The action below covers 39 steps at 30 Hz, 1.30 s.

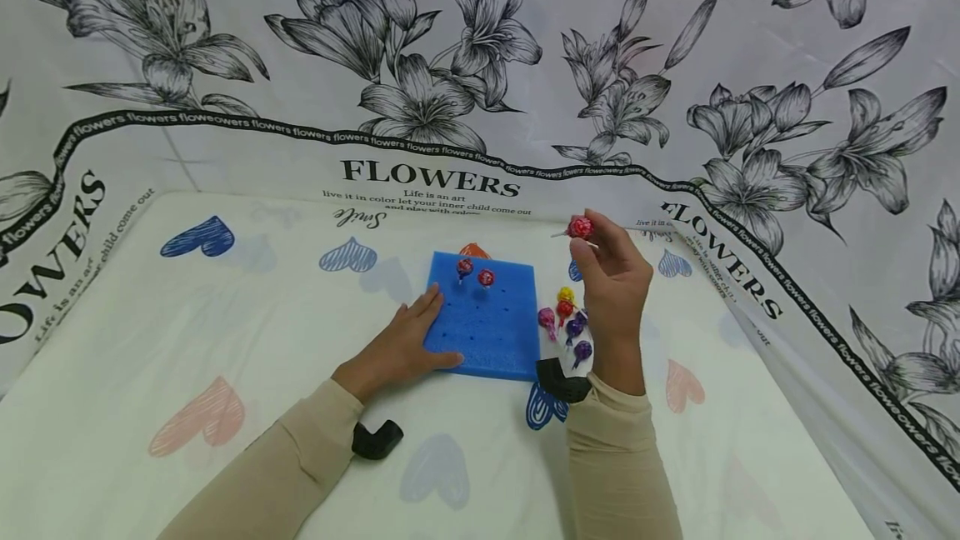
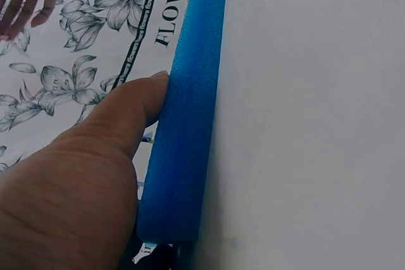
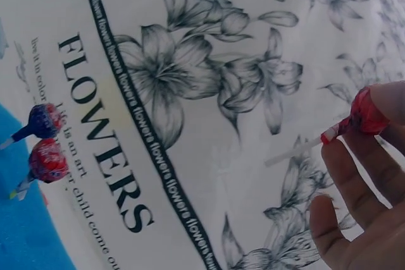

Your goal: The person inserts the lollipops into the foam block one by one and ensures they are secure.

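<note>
Right of the blue block (image 1: 480,336) the left hand (image 1: 399,347) touched with straight fingers, the right hand (image 1: 619,283) pinched a lollipop (image 1: 581,227), stick (image 3: 292,153) leftward

— Taken from where for the widest view?
— From the head, facing forward and down past beige sleeves (image 1: 270,473), far enough back for the whole blue foam block (image 1: 487,344).
— And from the wrists?
— From the left, tilted, close on the left hand (image 2: 76,188) and the block's side; from the right, also tilted, close on the right hand (image 3: 373,226), facing floral-printed cloth (image 3: 215,162).
— Sharing what?
— Across all three, the block and right hand.
</note>
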### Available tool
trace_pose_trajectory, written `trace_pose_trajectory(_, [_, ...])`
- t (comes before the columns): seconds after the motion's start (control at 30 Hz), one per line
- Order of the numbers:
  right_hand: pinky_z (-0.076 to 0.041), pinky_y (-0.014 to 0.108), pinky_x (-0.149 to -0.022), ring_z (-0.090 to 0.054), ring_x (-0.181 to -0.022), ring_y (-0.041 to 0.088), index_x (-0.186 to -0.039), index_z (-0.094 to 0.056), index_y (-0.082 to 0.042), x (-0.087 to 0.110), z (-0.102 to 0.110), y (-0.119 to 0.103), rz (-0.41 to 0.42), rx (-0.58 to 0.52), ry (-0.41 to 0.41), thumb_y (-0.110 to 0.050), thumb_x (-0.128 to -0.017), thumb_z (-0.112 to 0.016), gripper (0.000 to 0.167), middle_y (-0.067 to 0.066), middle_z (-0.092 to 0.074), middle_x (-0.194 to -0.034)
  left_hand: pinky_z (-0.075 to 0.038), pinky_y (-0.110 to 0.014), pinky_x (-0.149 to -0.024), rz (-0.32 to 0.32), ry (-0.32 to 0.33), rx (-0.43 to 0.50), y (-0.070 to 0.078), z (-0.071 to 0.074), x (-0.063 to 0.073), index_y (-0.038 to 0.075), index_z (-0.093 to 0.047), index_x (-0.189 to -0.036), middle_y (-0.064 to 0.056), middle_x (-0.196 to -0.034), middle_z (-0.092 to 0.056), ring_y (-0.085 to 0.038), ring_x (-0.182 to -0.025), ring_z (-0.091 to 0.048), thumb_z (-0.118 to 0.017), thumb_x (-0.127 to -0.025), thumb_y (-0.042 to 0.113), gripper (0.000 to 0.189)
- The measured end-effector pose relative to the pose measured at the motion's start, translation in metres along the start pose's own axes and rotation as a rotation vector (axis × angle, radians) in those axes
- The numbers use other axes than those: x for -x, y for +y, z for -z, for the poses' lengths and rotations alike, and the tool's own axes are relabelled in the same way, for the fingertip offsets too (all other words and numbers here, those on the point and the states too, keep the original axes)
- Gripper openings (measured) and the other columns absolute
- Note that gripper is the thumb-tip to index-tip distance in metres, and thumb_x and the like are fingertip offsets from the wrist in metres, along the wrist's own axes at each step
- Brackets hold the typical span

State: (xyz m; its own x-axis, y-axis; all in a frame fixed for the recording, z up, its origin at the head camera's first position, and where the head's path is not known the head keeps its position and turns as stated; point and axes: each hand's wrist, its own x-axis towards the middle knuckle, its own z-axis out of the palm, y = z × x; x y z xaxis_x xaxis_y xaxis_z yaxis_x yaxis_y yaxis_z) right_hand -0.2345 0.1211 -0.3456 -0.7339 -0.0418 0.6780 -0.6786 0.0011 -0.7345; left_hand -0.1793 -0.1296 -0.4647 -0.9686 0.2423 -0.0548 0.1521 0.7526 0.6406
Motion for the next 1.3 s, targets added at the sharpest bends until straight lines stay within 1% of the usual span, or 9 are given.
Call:
trace_pose_trajectory(0.1, [-0.051, 0.029, -0.087, -0.059, -0.107, 0.026, -0.129, -0.061, -0.003, 0.001, -0.004, 0.015, -0.071, 0.052, -0.022, -0.005, -0.094, -0.062, 0.034, 0.015, -0.062, -0.116, -0.005, -0.045, -0.115, -0.004, -0.002, -0.001, 0.000, 0.000, 0.000, 0.004, -0.016, -0.154, -0.006, -0.161, -0.003, -0.030, -0.145, -0.006, -0.069, -0.082, 0.057, 0.104])
trace_pose_trajectory(0.17, [-0.051, 0.029, -0.087, -0.059, -0.105, 0.024, -0.128, -0.061, -0.002, 0.003, -0.007, 0.023, -0.114, 0.061, -0.029, -0.006, -0.094, -0.063, 0.035, 0.014, -0.063, -0.113, -0.004, -0.044, -0.115, -0.008, -0.002, 0.003, 0.000, 0.000, 0.000, 0.003, -0.016, -0.154, -0.007, -0.161, -0.003, -0.030, -0.145, -0.006, -0.069, -0.082, 0.057, 0.104])
trace_pose_trajectory(0.27, [-0.051, 0.031, -0.088, -0.059, -0.104, 0.025, -0.128, -0.060, 0.002, 0.004, -0.010, 0.032, -0.143, 0.052, -0.038, -0.005, -0.093, -0.064, 0.036, 0.017, -0.063, -0.111, -0.004, -0.045, -0.115, -0.017, -0.001, 0.007, 0.000, 0.000, -0.001, 0.002, -0.017, -0.153, -0.008, -0.161, -0.004, -0.031, -0.145, -0.006, -0.070, -0.081, 0.056, 0.104])
trace_pose_trajectory(0.4, [-0.050, 0.033, -0.089, -0.059, -0.105, 0.027, -0.128, -0.060, 0.002, 0.007, -0.014, 0.045, -0.172, 0.066, -0.058, -0.006, -0.094, -0.064, 0.036, 0.019, -0.063, -0.112, -0.005, -0.045, -0.115, -0.021, 0.004, 0.003, -0.001, 0.000, -0.001, 0.002, -0.017, -0.153, -0.008, -0.161, -0.005, -0.031, -0.145, -0.007, -0.070, -0.081, 0.056, 0.104])
trace_pose_trajectory(0.67, [-0.049, 0.036, -0.092, -0.061, -0.104, 0.019, -0.127, -0.064, -0.008, 0.019, -0.022, 0.077, -0.351, 0.161, -0.106, -0.023, -0.094, -0.066, 0.036, 0.005, -0.067, -0.112, -0.006, -0.046, -0.114, -0.004, 0.001, 0.008, -0.002, -0.001, -0.002, 0.003, -0.017, -0.153, -0.008, -0.161, -0.005, -0.032, -0.144, -0.007, -0.069, -0.081, 0.057, 0.105])
trace_pose_trajectory(0.73, [-0.049, 0.039, -0.092, -0.062, -0.103, 0.019, -0.126, -0.065, -0.010, 0.021, -0.023, 0.082, -0.378, 0.168, -0.114, -0.024, -0.094, -0.066, 0.035, 0.004, -0.067, -0.111, -0.006, -0.046, -0.114, 0.002, -0.005, 0.008, -0.002, -0.001, -0.002, 0.003, -0.016, -0.154, -0.007, -0.161, -0.004, -0.032, -0.144, -0.007, -0.070, -0.081, 0.057, 0.105])
trace_pose_trajectory(0.9, [-0.047, 0.042, -0.094, -0.062, -0.103, 0.018, -0.125, -0.066, -0.014, 0.026, -0.024, 0.093, -0.433, 0.178, -0.133, -0.026, -0.093, -0.067, 0.034, 0.003, -0.066, -0.113, -0.006, -0.046, -0.114, -0.003, -0.002, 0.002, -0.001, 0.000, -0.002, 0.003, -0.016, -0.154, -0.007, -0.161, -0.003, -0.031, -0.145, -0.006, -0.070, -0.080, 0.058, 0.106])
trace_pose_trajectory(1.17, [-0.049, 0.041, -0.092, -0.062, -0.103, 0.019, -0.124, -0.066, -0.015, 0.031, -0.025, 0.101, -0.515, 0.193, -0.168, -0.024, -0.093, -0.068, 0.032, 0.002, -0.065, -0.116, -0.006, -0.045, -0.115, -0.011, 0.003, 0.018, -0.001, 0.000, -0.002, 0.004, -0.016, -0.154, -0.005, -0.161, -0.003, -0.029, -0.145, -0.006, -0.070, -0.081, 0.057, 0.105])
trace_pose_trajectory(1.3, [-0.049, 0.040, -0.093, -0.061, -0.105, 0.018, -0.125, -0.066, -0.015, 0.031, -0.024, 0.103, -0.532, 0.201, -0.176, -0.027, -0.092, -0.068, 0.034, 0.002, -0.064, -0.118, -0.007, -0.046, -0.114, -0.010, 0.003, 0.016, 0.000, 0.000, -0.002, 0.004, -0.017, -0.154, -0.005, -0.161, -0.004, -0.030, -0.145, -0.006, -0.070, -0.080, 0.058, 0.105])
